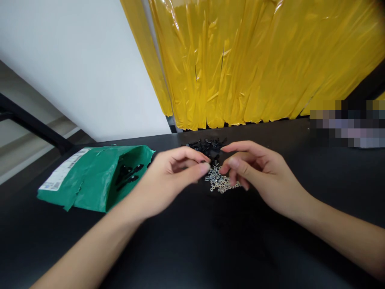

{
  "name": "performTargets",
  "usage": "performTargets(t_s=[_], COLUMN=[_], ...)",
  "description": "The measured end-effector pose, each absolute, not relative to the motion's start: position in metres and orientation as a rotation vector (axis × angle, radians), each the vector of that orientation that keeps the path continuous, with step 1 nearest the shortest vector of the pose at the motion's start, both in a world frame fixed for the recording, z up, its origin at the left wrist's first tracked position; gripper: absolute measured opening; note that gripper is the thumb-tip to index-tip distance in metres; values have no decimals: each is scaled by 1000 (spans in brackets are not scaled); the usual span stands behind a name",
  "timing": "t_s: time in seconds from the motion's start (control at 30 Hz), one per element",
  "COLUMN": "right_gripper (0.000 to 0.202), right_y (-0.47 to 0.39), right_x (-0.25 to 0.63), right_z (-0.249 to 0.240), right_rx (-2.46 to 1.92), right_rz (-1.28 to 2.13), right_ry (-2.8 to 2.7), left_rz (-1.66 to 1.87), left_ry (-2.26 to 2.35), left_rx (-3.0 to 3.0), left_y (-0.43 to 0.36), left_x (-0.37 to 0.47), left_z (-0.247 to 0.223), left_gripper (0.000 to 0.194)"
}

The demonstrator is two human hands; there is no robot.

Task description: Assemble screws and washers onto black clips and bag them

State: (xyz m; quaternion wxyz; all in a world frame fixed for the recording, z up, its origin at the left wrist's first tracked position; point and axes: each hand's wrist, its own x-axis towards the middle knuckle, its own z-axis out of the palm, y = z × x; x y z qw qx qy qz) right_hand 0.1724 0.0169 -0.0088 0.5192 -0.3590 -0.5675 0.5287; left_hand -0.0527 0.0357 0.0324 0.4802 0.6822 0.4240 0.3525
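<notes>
My left hand (177,170) is closed in a pinch, with a tiny dark piece just showing between thumb and fingertip; its kind is too small to tell. To its right, my right hand (255,168) hovers with curled fingers held apart, and I see nothing in them. Beneath and between the hands lie a pile of silver screws (214,175) and a pile of small pale nuts (221,185), partly covered by the right fingers. Just behind the screws is a heap of small black parts (207,146), partly hidden by my left hand.
On the left lies a torn green plastic mailer bag (93,180), its mouth facing right with black parts (129,172) inside. The black tabletop (192,245) runs under everything. Yellow plastic strips (240,64) and a white panel (90,60) stand behind. A blurred patch covers the far right.
</notes>
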Motion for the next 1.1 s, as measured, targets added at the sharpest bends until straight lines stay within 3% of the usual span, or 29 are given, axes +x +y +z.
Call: performTargets(t_s=[0.2,0.4,0.5,0.57,0.63,0.8,0.93,1.07,1.1], right_gripper=[26,21,20,19,17,15,20,19,18], right_y=[28,32,31,31,33,38,39,38,38], right_x=[185,189,190,191,193,200,201,200,200], right_z=[-4,-8,-10,-12,-13,-12,-10,-10,-10], right_rx=[-1065,-1176,-1257,-1313,-1344,-1407,-1430,-1395,-1383], right_rz=[985,832,765,681,563,413,399,368,357], right_ry=[-1394,-1602,-1726,-1800,-1899,-2083,-2066,-2099,-2111], left_rz=[695,672,755,709,731,858,766,679,639], left_ry=[1662,1666,1783,1834,1698,1296,1300,1086,1029], left_rx=[2739,2811,2740,2741,2768,2866,2947,3054,3077], left_y=[77,90,84,79,74,66,63,57,56], left_x=[-144,-194,-185,-170,-151,-106,-86,-77,-76], left_z=[42,20,28,38,44,30,12,6,6], left_gripper=[17,28,23,30,37,15,26,23,33])
